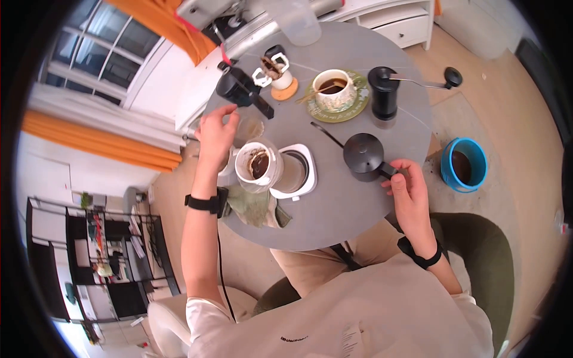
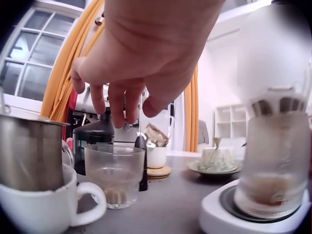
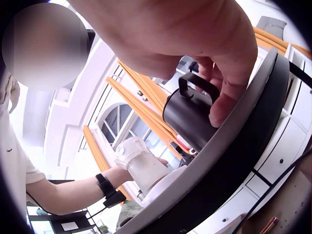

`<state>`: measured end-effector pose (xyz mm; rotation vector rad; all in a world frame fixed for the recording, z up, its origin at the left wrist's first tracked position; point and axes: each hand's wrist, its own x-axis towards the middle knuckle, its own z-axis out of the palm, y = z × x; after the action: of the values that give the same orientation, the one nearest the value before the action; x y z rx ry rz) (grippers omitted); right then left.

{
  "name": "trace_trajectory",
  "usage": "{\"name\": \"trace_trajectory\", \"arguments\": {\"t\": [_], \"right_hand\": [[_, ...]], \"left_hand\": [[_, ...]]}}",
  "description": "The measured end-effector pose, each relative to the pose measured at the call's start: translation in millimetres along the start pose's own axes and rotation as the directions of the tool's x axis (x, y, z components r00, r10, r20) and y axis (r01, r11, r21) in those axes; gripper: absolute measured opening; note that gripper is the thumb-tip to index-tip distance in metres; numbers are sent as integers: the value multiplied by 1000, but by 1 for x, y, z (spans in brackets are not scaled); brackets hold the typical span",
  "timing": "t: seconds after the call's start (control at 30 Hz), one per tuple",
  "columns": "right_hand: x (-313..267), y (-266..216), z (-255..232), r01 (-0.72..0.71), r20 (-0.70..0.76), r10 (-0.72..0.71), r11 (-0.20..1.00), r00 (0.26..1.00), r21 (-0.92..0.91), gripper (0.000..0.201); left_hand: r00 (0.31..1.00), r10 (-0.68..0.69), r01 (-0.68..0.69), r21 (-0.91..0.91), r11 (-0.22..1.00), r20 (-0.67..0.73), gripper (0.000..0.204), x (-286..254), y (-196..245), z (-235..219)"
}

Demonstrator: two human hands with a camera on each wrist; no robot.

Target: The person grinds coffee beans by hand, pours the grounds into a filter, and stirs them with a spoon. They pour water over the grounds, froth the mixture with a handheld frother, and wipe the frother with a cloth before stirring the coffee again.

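Note:
My left hand hovers with loosely bent fingers above a clear glass tumbler, with nothing in its grasp. Beside that tumbler, a white mug carries a metal mesh filter. A dripper with dark coffee grounds tops a glass server, which stands on a small white scale. At the table's right side, my right hand holds the handle of a black gooseneck kettle; its spout points to the upper left. The kettle sits on the tabletop.
On the round grey table are a patterned cup of dark liquid on a green saucer, a black hand grinder, a black lidded vessel and a green cloth. A blue bucket stands right of it.

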<state>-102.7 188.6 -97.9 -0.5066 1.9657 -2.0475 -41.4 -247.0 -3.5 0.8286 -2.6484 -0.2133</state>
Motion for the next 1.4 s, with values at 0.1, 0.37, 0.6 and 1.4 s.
{"name": "trace_trajectory", "arguments": {"t": [0.1,0.37,0.6,1.4], "right_hand": [[-16,4,-14,43,-129,-46,999,991,-26,31],[-51,9,-66,-51,-324,48,999,945,-1,19],[-46,5,-64,-90,-270,87,996,959,2,15],[42,-167,121,616,275,-579,785,768,-67,70]], "left_hand": [[996,84,-85,71,994,28,52,38,2,22],[995,-23,26,-37,999,97,34,63,16,50],[997,40,-43,-57,997,-65,22,48,33,45],[856,-19,-450,-761,468,-517,18,-107,165,-154]]}}
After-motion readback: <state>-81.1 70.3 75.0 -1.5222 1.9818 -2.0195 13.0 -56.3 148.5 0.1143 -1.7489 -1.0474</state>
